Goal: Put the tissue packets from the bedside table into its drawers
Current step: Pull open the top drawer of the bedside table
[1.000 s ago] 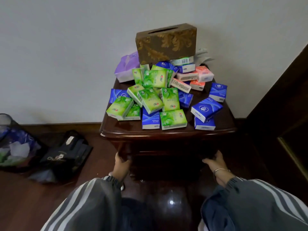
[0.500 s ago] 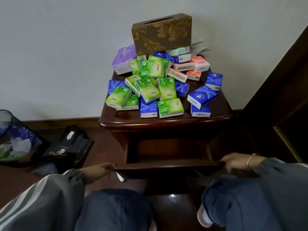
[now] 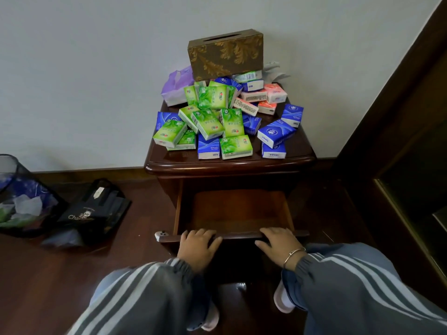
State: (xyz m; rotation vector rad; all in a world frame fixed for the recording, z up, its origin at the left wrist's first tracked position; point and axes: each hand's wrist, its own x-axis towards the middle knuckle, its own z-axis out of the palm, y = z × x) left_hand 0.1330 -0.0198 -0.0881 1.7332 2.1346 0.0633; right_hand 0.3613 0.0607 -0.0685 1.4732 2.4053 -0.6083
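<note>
A dark wooden bedside table (image 3: 300, 151) carries a heap of tissue packets: green ones (image 3: 210, 123) in the middle, blue ones (image 3: 275, 134) at the front and right, and pink ones (image 3: 273, 93) at the back. Its top drawer (image 3: 238, 209) is pulled out, and its inside shows bare wood. My left hand (image 3: 198, 245) grips the drawer's front edge left of centre, fingers hooked over the top. My right hand (image 3: 278, 243), with a bracelet on the wrist, grips the same edge right of centre.
A brown patterned tissue box (image 3: 226, 55) sits atop the heap against the wall, with a purple pack (image 3: 175, 87) to its left. On the floor at the left are a black mesh bin (image 3: 14, 189) and a black bag (image 3: 94, 211). Dark furniture (image 3: 399, 141) stands at the right.
The drawer has come out from shut to wide open. Both hands moved from the drawer's outer ends to the middle of its front edge.
</note>
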